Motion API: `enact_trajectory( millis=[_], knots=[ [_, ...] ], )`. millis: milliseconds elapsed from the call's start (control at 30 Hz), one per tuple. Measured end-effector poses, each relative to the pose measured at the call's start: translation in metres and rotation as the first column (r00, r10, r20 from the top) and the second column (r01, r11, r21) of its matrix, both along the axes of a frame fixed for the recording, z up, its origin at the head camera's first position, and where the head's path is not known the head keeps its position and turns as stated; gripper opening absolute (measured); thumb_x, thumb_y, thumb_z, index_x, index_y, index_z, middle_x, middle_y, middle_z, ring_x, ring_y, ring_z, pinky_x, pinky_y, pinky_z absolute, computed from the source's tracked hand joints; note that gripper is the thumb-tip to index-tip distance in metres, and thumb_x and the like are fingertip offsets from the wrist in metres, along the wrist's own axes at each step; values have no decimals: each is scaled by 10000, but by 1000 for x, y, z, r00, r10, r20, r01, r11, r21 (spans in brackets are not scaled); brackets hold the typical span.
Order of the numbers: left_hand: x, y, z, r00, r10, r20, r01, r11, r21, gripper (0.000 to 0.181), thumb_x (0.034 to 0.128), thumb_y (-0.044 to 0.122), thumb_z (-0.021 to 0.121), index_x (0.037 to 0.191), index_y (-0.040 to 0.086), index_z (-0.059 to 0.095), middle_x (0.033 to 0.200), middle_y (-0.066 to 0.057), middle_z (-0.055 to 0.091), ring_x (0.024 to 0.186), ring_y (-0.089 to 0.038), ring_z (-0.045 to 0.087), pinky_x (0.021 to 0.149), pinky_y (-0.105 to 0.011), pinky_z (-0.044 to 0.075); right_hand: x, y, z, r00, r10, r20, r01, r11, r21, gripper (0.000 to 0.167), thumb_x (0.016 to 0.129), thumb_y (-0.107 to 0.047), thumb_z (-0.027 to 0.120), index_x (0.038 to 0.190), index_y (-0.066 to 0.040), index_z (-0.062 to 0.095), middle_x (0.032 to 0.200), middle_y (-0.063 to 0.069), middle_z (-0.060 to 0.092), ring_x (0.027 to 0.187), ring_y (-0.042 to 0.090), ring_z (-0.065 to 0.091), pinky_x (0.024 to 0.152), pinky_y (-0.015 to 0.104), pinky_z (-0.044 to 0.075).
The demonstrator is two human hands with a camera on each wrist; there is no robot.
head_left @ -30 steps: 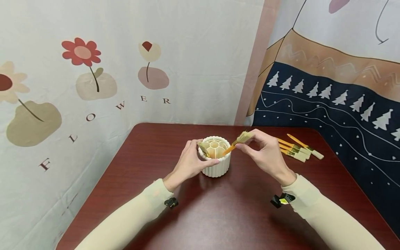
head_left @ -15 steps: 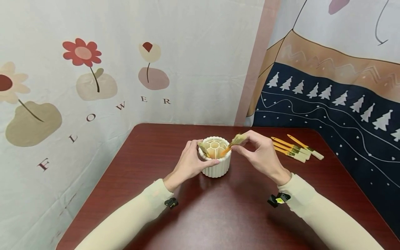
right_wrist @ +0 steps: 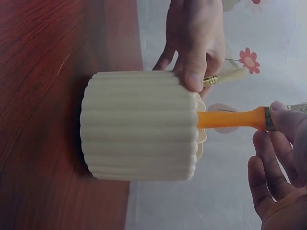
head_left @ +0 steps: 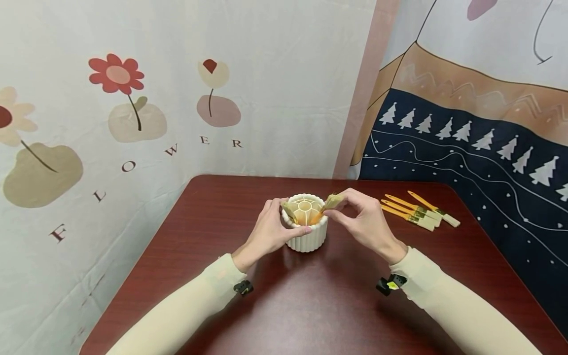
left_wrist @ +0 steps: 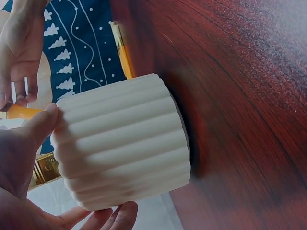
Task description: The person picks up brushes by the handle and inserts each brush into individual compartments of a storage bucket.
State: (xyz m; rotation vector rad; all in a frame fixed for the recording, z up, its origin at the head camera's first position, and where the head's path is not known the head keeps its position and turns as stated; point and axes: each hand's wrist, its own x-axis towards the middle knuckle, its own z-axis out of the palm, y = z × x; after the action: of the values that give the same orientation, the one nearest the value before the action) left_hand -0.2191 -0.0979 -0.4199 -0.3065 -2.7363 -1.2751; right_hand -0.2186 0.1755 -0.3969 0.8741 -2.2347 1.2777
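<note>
A white ribbed round holder [head_left: 306, 241] with a divided top stands on the table. My left hand [head_left: 269, 229] grips its left side, thumb [right_wrist: 195, 79] on the rim and fingers around the wall. One brush [right_wrist: 225, 76] stands in the holder beside that hand, bristles up. My right hand [head_left: 366, 220] pinches a second brush [head_left: 333, 201] near its metal band, at the holder's right. In the right wrist view this brush's orange handle [right_wrist: 230, 119] reaches in past the rim; its lower end is hidden.
Several brushes with orange handles [head_left: 397, 212] lie on the dark red table [head_left: 213, 296] to the right of my right hand. Behind the table hang a pale cloth with flowers [head_left: 284, 88] and a navy cloth with trees [head_left: 443, 153].
My right hand has moved left and slightly down, and its brush's handle has sunk deeper into the holder. My left hand and the holder have stayed in place.
</note>
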Motion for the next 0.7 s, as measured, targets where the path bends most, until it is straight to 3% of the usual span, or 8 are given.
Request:
enact_trajectory(
  millis=[333,567,700],
  knots=[
    [-2,0,-1,1000,-5,-8,5,1000,-9,1054,830,522,1055,1619,21,566,1526,-197,637,1409,-382,661,1208,-549,573,-4,-5,-5,1000,25,0,-25,1000,-10,312,915,9,974,1140,-164,844,1140,6,853,948,127,786,898,216,678],
    [-2,-1,-2,1000,-5,-1,5,1000,-18,1052,832,515,1055,1629,41,559,1544,-182,628,1418,-384,652,1209,-542,567,-6,-9,-12,1000,9,-3,-9,1000,17,283,927,-43,983,1130,-184,845,1097,-32,845,930,116,774,877,372,717],
    [-3,-1,-3,1000,-5,4,5,1000,-17,1051,833,517,1051,1635,48,559,1547,-171,627,1416,-374,651,1209,-535,564,-6,-11,-16,1000,-3,22,2,999,36,286,927,-35,982,1126,-187,843,1066,-47,832,925,108,764,887,368,711]
  ],
)
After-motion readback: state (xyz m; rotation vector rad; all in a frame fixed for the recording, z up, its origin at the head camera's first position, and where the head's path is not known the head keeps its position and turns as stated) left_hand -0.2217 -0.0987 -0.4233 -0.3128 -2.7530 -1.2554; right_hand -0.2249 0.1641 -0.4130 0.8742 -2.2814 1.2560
